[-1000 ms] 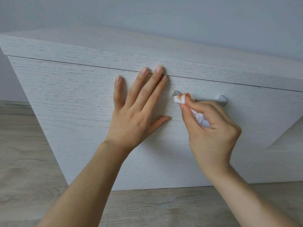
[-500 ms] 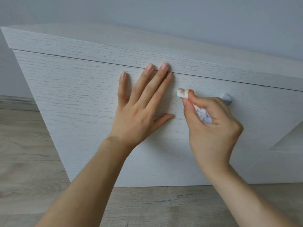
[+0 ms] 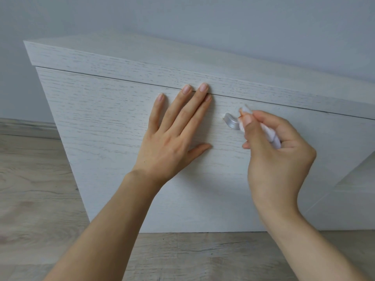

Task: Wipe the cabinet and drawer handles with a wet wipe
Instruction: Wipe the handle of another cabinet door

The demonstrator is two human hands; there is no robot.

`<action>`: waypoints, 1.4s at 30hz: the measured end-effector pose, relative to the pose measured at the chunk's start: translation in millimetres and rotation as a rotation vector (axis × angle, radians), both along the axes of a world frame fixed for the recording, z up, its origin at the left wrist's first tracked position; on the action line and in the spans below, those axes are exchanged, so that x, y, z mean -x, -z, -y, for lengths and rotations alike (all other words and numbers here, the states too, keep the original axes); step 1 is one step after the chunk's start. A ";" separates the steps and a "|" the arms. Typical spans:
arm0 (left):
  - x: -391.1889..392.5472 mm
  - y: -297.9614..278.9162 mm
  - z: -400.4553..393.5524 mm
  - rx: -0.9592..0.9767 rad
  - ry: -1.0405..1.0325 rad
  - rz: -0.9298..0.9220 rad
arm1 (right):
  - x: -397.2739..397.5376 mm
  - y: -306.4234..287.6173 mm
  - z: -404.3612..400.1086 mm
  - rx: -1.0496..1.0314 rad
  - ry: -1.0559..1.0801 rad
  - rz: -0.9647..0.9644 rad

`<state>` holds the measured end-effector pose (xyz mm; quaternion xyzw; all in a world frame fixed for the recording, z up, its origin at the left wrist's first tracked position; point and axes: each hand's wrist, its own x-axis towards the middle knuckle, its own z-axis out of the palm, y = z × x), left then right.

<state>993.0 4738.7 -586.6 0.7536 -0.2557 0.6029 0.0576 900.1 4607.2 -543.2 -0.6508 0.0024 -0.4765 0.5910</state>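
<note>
A single wide-angle camera worn on the person's head looks forward and down, tilted, so the top edge of the pale whitewashed wood-grain cabinet [image 3: 125,63] slopes down to the right across the view. It sits close to the cabinet's flat drawer front [image 3: 105,126], which fills the middle, with both forearms reaching in from the near bottom edge. The plain grey-blue wall [image 3: 182,17] lies far behind, and the grey wood-plank floor [image 3: 30,189] shows at near left and along the bottom.

White wood-grain drawer [image 3: 113,118], silver handle [image 3: 231,121], orange-stained white wipe [image 3: 271,136].
</note>
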 end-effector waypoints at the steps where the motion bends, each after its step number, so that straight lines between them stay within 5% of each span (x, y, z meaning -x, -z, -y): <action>1: -0.4 0.7 -0.7 0.007 -0.005 0.002 | 2.0 3.0 -6.1 0.006 -0.028 -0.017; 5: -1.5 3.1 0.0 0.020 -0.015 0.014 | 3.5 13.6 -17.7 0.010 -0.092 -0.070; 24: 5.6 3.4 8.9 0.044 -0.015 -0.063 | 4.9 7.9 57.5 -0.191 0.219 -0.043; 42: 15.6 -10.1 9.7 -0.007 -0.051 -0.109 | 6.4 -3.7 30.3 0.031 -0.012 -0.112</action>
